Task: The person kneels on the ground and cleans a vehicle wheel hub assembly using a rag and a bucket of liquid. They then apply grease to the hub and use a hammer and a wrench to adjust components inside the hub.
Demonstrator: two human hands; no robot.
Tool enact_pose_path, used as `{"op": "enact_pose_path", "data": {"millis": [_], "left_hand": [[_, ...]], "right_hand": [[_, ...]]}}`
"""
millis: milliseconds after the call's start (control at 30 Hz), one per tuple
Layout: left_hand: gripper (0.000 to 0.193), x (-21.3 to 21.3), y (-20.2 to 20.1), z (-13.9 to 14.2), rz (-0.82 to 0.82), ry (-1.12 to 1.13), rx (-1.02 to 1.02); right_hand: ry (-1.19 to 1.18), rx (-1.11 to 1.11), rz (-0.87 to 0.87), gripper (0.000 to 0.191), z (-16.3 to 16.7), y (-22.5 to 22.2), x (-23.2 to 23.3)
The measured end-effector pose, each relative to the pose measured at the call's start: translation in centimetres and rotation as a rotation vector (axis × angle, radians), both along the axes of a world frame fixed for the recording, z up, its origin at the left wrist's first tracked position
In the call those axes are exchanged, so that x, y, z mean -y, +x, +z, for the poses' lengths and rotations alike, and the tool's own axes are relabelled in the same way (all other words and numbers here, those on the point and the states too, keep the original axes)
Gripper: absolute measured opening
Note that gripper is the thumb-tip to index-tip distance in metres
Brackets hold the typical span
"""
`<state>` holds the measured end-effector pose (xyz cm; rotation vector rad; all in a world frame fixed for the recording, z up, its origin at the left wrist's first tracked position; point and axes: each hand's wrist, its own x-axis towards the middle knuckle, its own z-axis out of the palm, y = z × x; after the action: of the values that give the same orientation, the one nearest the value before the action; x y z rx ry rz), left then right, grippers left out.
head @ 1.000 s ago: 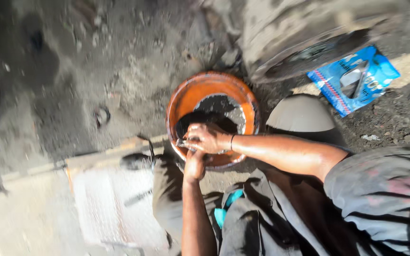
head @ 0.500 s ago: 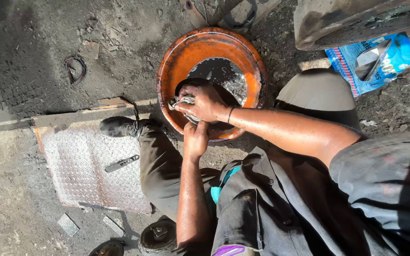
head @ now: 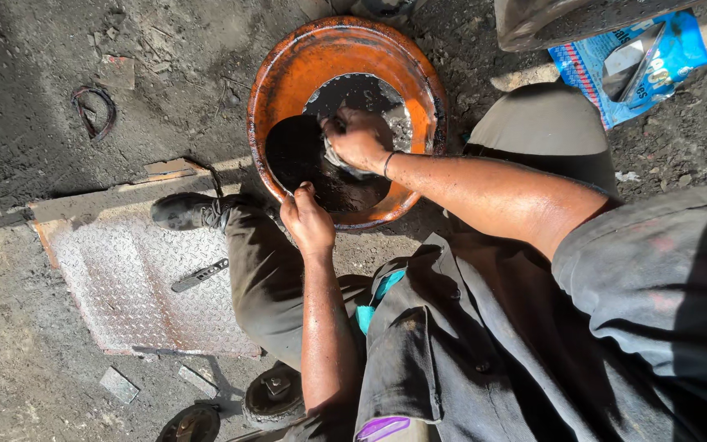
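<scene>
— Basin, orange, sits on the dirt right in front of my knees, dark oily liquid pooled in the bottom. My left hand grips its near rim, fingers curled over the edge. My right hand is down inside, closed on a wet rag pressed against something small I can't make out.

— What worries you?

— Slick hands, mostly. My forearms shine with the stuff, so I judge the rim could slide out of my left hand if I lean on it. Then the basin tips toward my trousers and the liquid goes over my leg and my shoe.

— And the right?

— If the rag slips, whatever's under it drops into the murk, and I'd be fishing blind. Scrubbing hard could also slop liquid over the far rim.

— Anything nearby at risk?

— Metal plate by my left leg, with a small tool lying on it. A spill running that way would make both greasy. That blue packet lies well apart, to my right.
</scene>
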<state>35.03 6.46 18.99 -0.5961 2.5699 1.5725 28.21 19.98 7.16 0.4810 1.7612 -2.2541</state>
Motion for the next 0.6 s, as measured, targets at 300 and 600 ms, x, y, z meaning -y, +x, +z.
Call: {"op": "enact_pose_path", "data": {"millis": [300,600], "left_hand": [[0.034,3.0,0.8,-2.8,0.01,0.106,-0.157],[0.039,3.0,0.6,-2.7,-0.044,-0.052,-0.166]], "right_hand": [[0.474,-0.141,0.111,0.045,-1.6,1.3,3.1],[0.7,-0.137,0.078,0.034,0.9,0.4,0.4]]}}
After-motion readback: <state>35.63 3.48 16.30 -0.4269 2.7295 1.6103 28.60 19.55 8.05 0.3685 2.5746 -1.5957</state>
